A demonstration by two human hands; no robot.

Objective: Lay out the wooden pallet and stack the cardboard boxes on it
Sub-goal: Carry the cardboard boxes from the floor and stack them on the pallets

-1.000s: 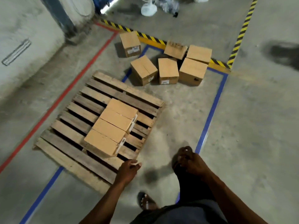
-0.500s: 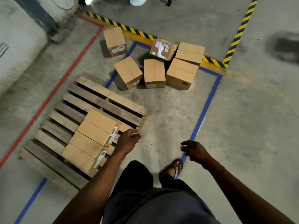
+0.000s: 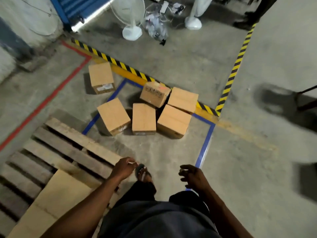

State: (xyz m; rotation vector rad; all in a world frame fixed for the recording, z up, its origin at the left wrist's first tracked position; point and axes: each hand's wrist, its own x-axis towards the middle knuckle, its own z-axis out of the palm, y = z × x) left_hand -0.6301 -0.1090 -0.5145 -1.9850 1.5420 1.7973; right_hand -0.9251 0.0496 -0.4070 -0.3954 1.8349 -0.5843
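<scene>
The wooden pallet (image 3: 68, 152) lies flat, slats running from lower left to upper right. Left hand (image 3: 123, 169) and right hand (image 3: 193, 177) hang loosely curled, holding nothing.

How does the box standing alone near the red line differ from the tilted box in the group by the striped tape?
The lone box sits flat on the floor, apart from the others; the tilted box leans against its neighbours. The lone box has a plain top and a white label on its side; the tilted box shows dark print. Both are brown cardboard, not yet on the pallet.
</scene>
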